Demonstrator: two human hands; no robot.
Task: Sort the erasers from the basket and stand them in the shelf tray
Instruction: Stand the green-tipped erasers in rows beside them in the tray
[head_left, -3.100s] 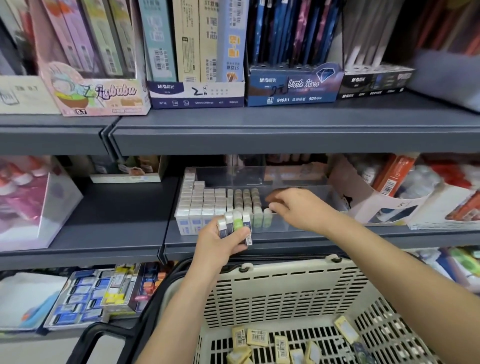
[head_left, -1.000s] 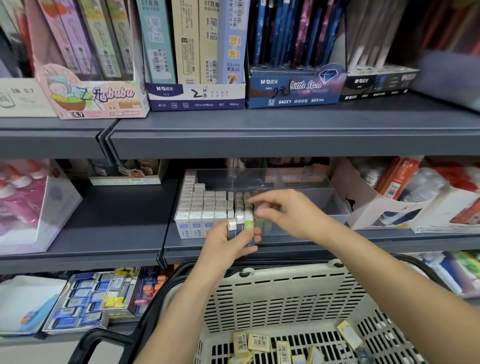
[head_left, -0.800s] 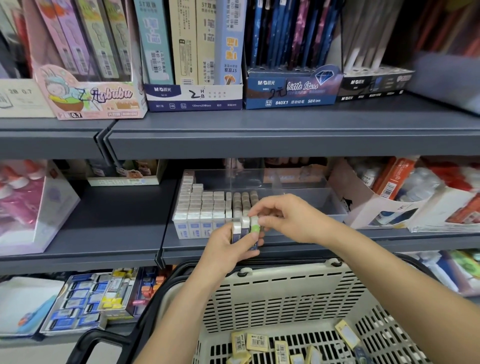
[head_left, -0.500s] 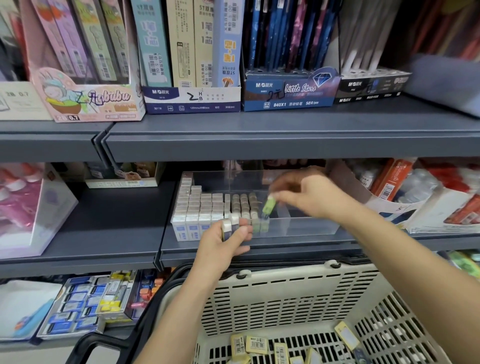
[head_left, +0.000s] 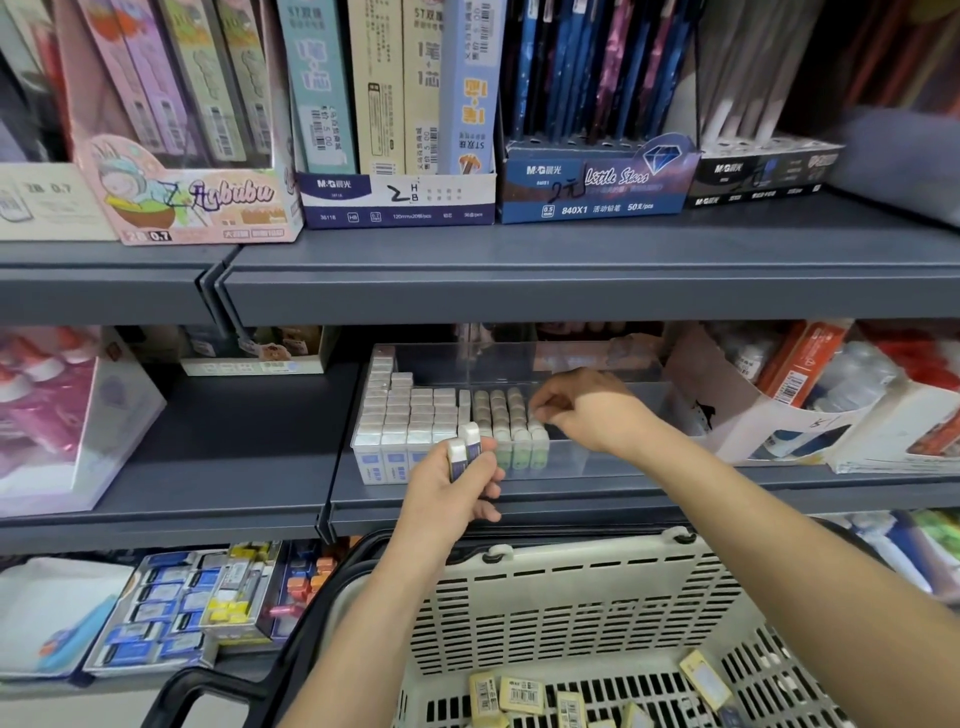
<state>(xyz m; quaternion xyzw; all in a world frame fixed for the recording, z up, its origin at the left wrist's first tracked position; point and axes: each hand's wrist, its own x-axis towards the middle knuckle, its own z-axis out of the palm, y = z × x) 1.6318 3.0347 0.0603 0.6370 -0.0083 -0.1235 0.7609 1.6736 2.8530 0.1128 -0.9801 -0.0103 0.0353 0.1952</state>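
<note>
Well, some things are hard to see. Left of the tray (head_left: 566, 462), a clear box (head_left: 78, 415) with pink bottles is blurred and cut off by the picture's edge. Below the tray, the basket (head_left: 571, 597) is cut off at the bottom, so only some of the yellow erasers (head_left: 519, 693) lying in it are seen. Just in front of the tray, the lower halves of the two erasers (head_left: 464, 447) are hidden by the left hand (head_left: 447, 493), which is wrapped around them. Over the middle of the tray, the right hand (head_left: 592, 410) is held with its fingers curled down. Its fingertips are set at the top of the last of the green erasers (head_left: 511, 454) in the tray. Whether that one is pinched or only touched cannot be told.

The two erasers in the left hand are held upright, long side up and down, white ends on top. In the left part of the tray, the white erasers (head_left: 400, 415) are stood upright in tight rows. The green erasers are stood the same way just right of them.

The tray is set on a grey metal shelf (head_left: 234, 457). Above the tray, boxes of pencil leads (head_left: 395, 197) are lined up on another grey shelf. Right of the tray, a white card box (head_left: 727, 426) with orange packs is seen.
</note>
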